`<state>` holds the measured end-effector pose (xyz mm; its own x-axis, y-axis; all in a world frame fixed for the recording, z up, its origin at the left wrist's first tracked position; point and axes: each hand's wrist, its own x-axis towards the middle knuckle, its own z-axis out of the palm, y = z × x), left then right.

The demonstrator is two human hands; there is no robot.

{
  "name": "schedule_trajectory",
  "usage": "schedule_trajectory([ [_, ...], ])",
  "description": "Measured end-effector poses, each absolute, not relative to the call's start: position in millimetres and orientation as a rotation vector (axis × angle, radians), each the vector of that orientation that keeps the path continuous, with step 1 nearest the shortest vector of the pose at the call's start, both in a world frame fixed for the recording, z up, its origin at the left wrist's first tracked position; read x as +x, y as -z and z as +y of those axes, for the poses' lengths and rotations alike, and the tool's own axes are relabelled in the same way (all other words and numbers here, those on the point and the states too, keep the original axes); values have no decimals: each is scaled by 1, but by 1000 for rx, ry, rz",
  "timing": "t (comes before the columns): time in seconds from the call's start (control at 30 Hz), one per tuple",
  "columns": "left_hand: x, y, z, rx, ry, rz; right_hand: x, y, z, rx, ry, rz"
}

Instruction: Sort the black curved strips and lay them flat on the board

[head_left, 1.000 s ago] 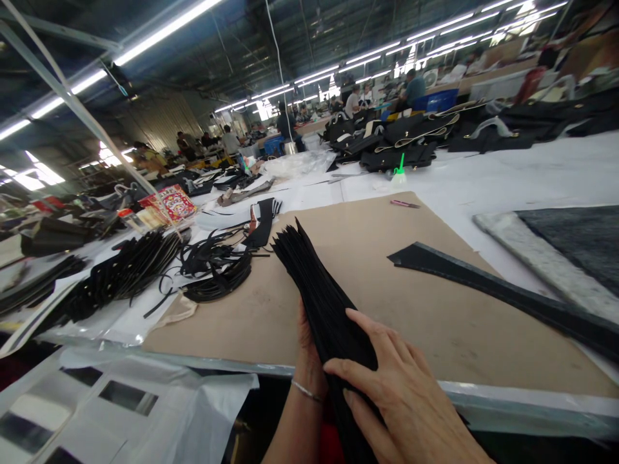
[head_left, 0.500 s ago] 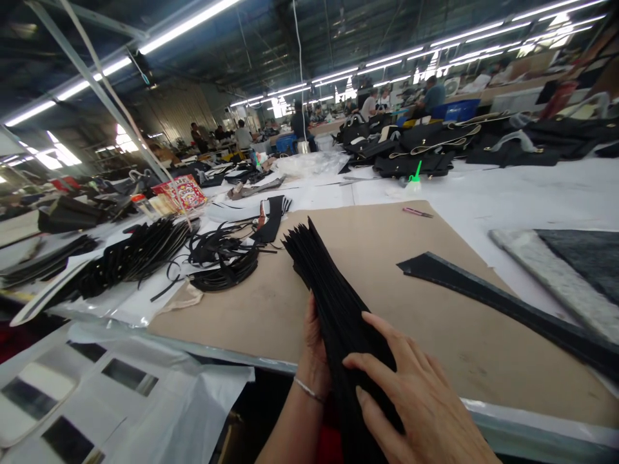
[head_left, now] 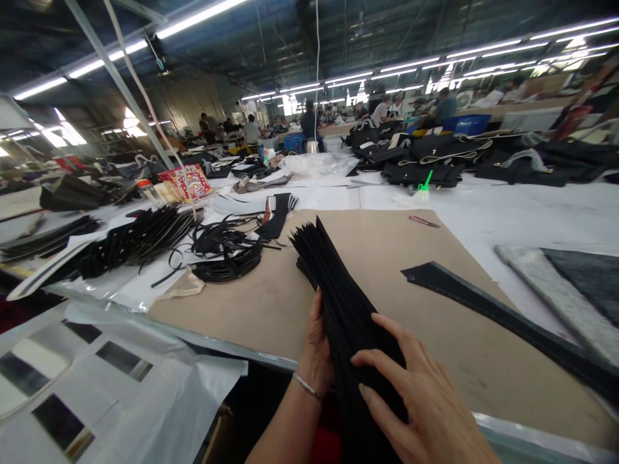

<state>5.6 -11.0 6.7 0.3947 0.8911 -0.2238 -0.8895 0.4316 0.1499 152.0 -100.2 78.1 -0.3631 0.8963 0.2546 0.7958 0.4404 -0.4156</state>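
Note:
A thick stack of long black strips (head_left: 338,277) stands at a slant over the table's near edge, its far ends fanned into pointed layers. My left hand (head_left: 318,348), with a bracelet at the wrist, grips the stack from the left side; most of its fingers are hidden beneath. My right hand (head_left: 406,386) lies across the top and right side, fingers bent and spread over the strips, holding them. To the right, a single long black strip (head_left: 493,309) with a pointed end lies on the brown board (head_left: 271,316).
Bundled thin black straps (head_left: 227,258) and piled black pieces (head_left: 140,241) lie at left. A pink-handled tool (head_left: 424,222) and a green-nozzled bottle (head_left: 423,187) sit farther back. Black bags (head_left: 425,151) are heaped behind. White sheeting (head_left: 145,380) hangs at the near left. People work in the background.
The view has tilted and shifted slightly, so the surroundings sit a little differently in the frame. Both hands keep nearly the same hold on the stack.

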Motion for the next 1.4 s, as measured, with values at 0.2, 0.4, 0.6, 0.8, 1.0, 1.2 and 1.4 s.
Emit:
schedule_trajectory([
  [0.2,6,-8,-11,22,-1125,226,150,-81,-102,-1484,-357,-2235],
  [0.4,7,-7,-9,40,-1112,197,152,-79,-100,-1521,-439,-2234],
  [0.6,9,-4,-8,42,-1119,216,147,-79,-104,-1573,-410,-2175],
  [0.8,10,-3,-6,39,-1131,285,145,-67,-103,-1595,-392,-2074],
  [1.0,14,-12,-15,32,-1067,367,149,-78,-108,-1823,-479,-1981],
  [1.2,23,-23,-19,112,-992,502,161,-85,-107,-1854,-617,-1922],
  [1.4,37,-43,-12,100,-1018,642,179,-97,-97,-1700,-875,-1719],
])
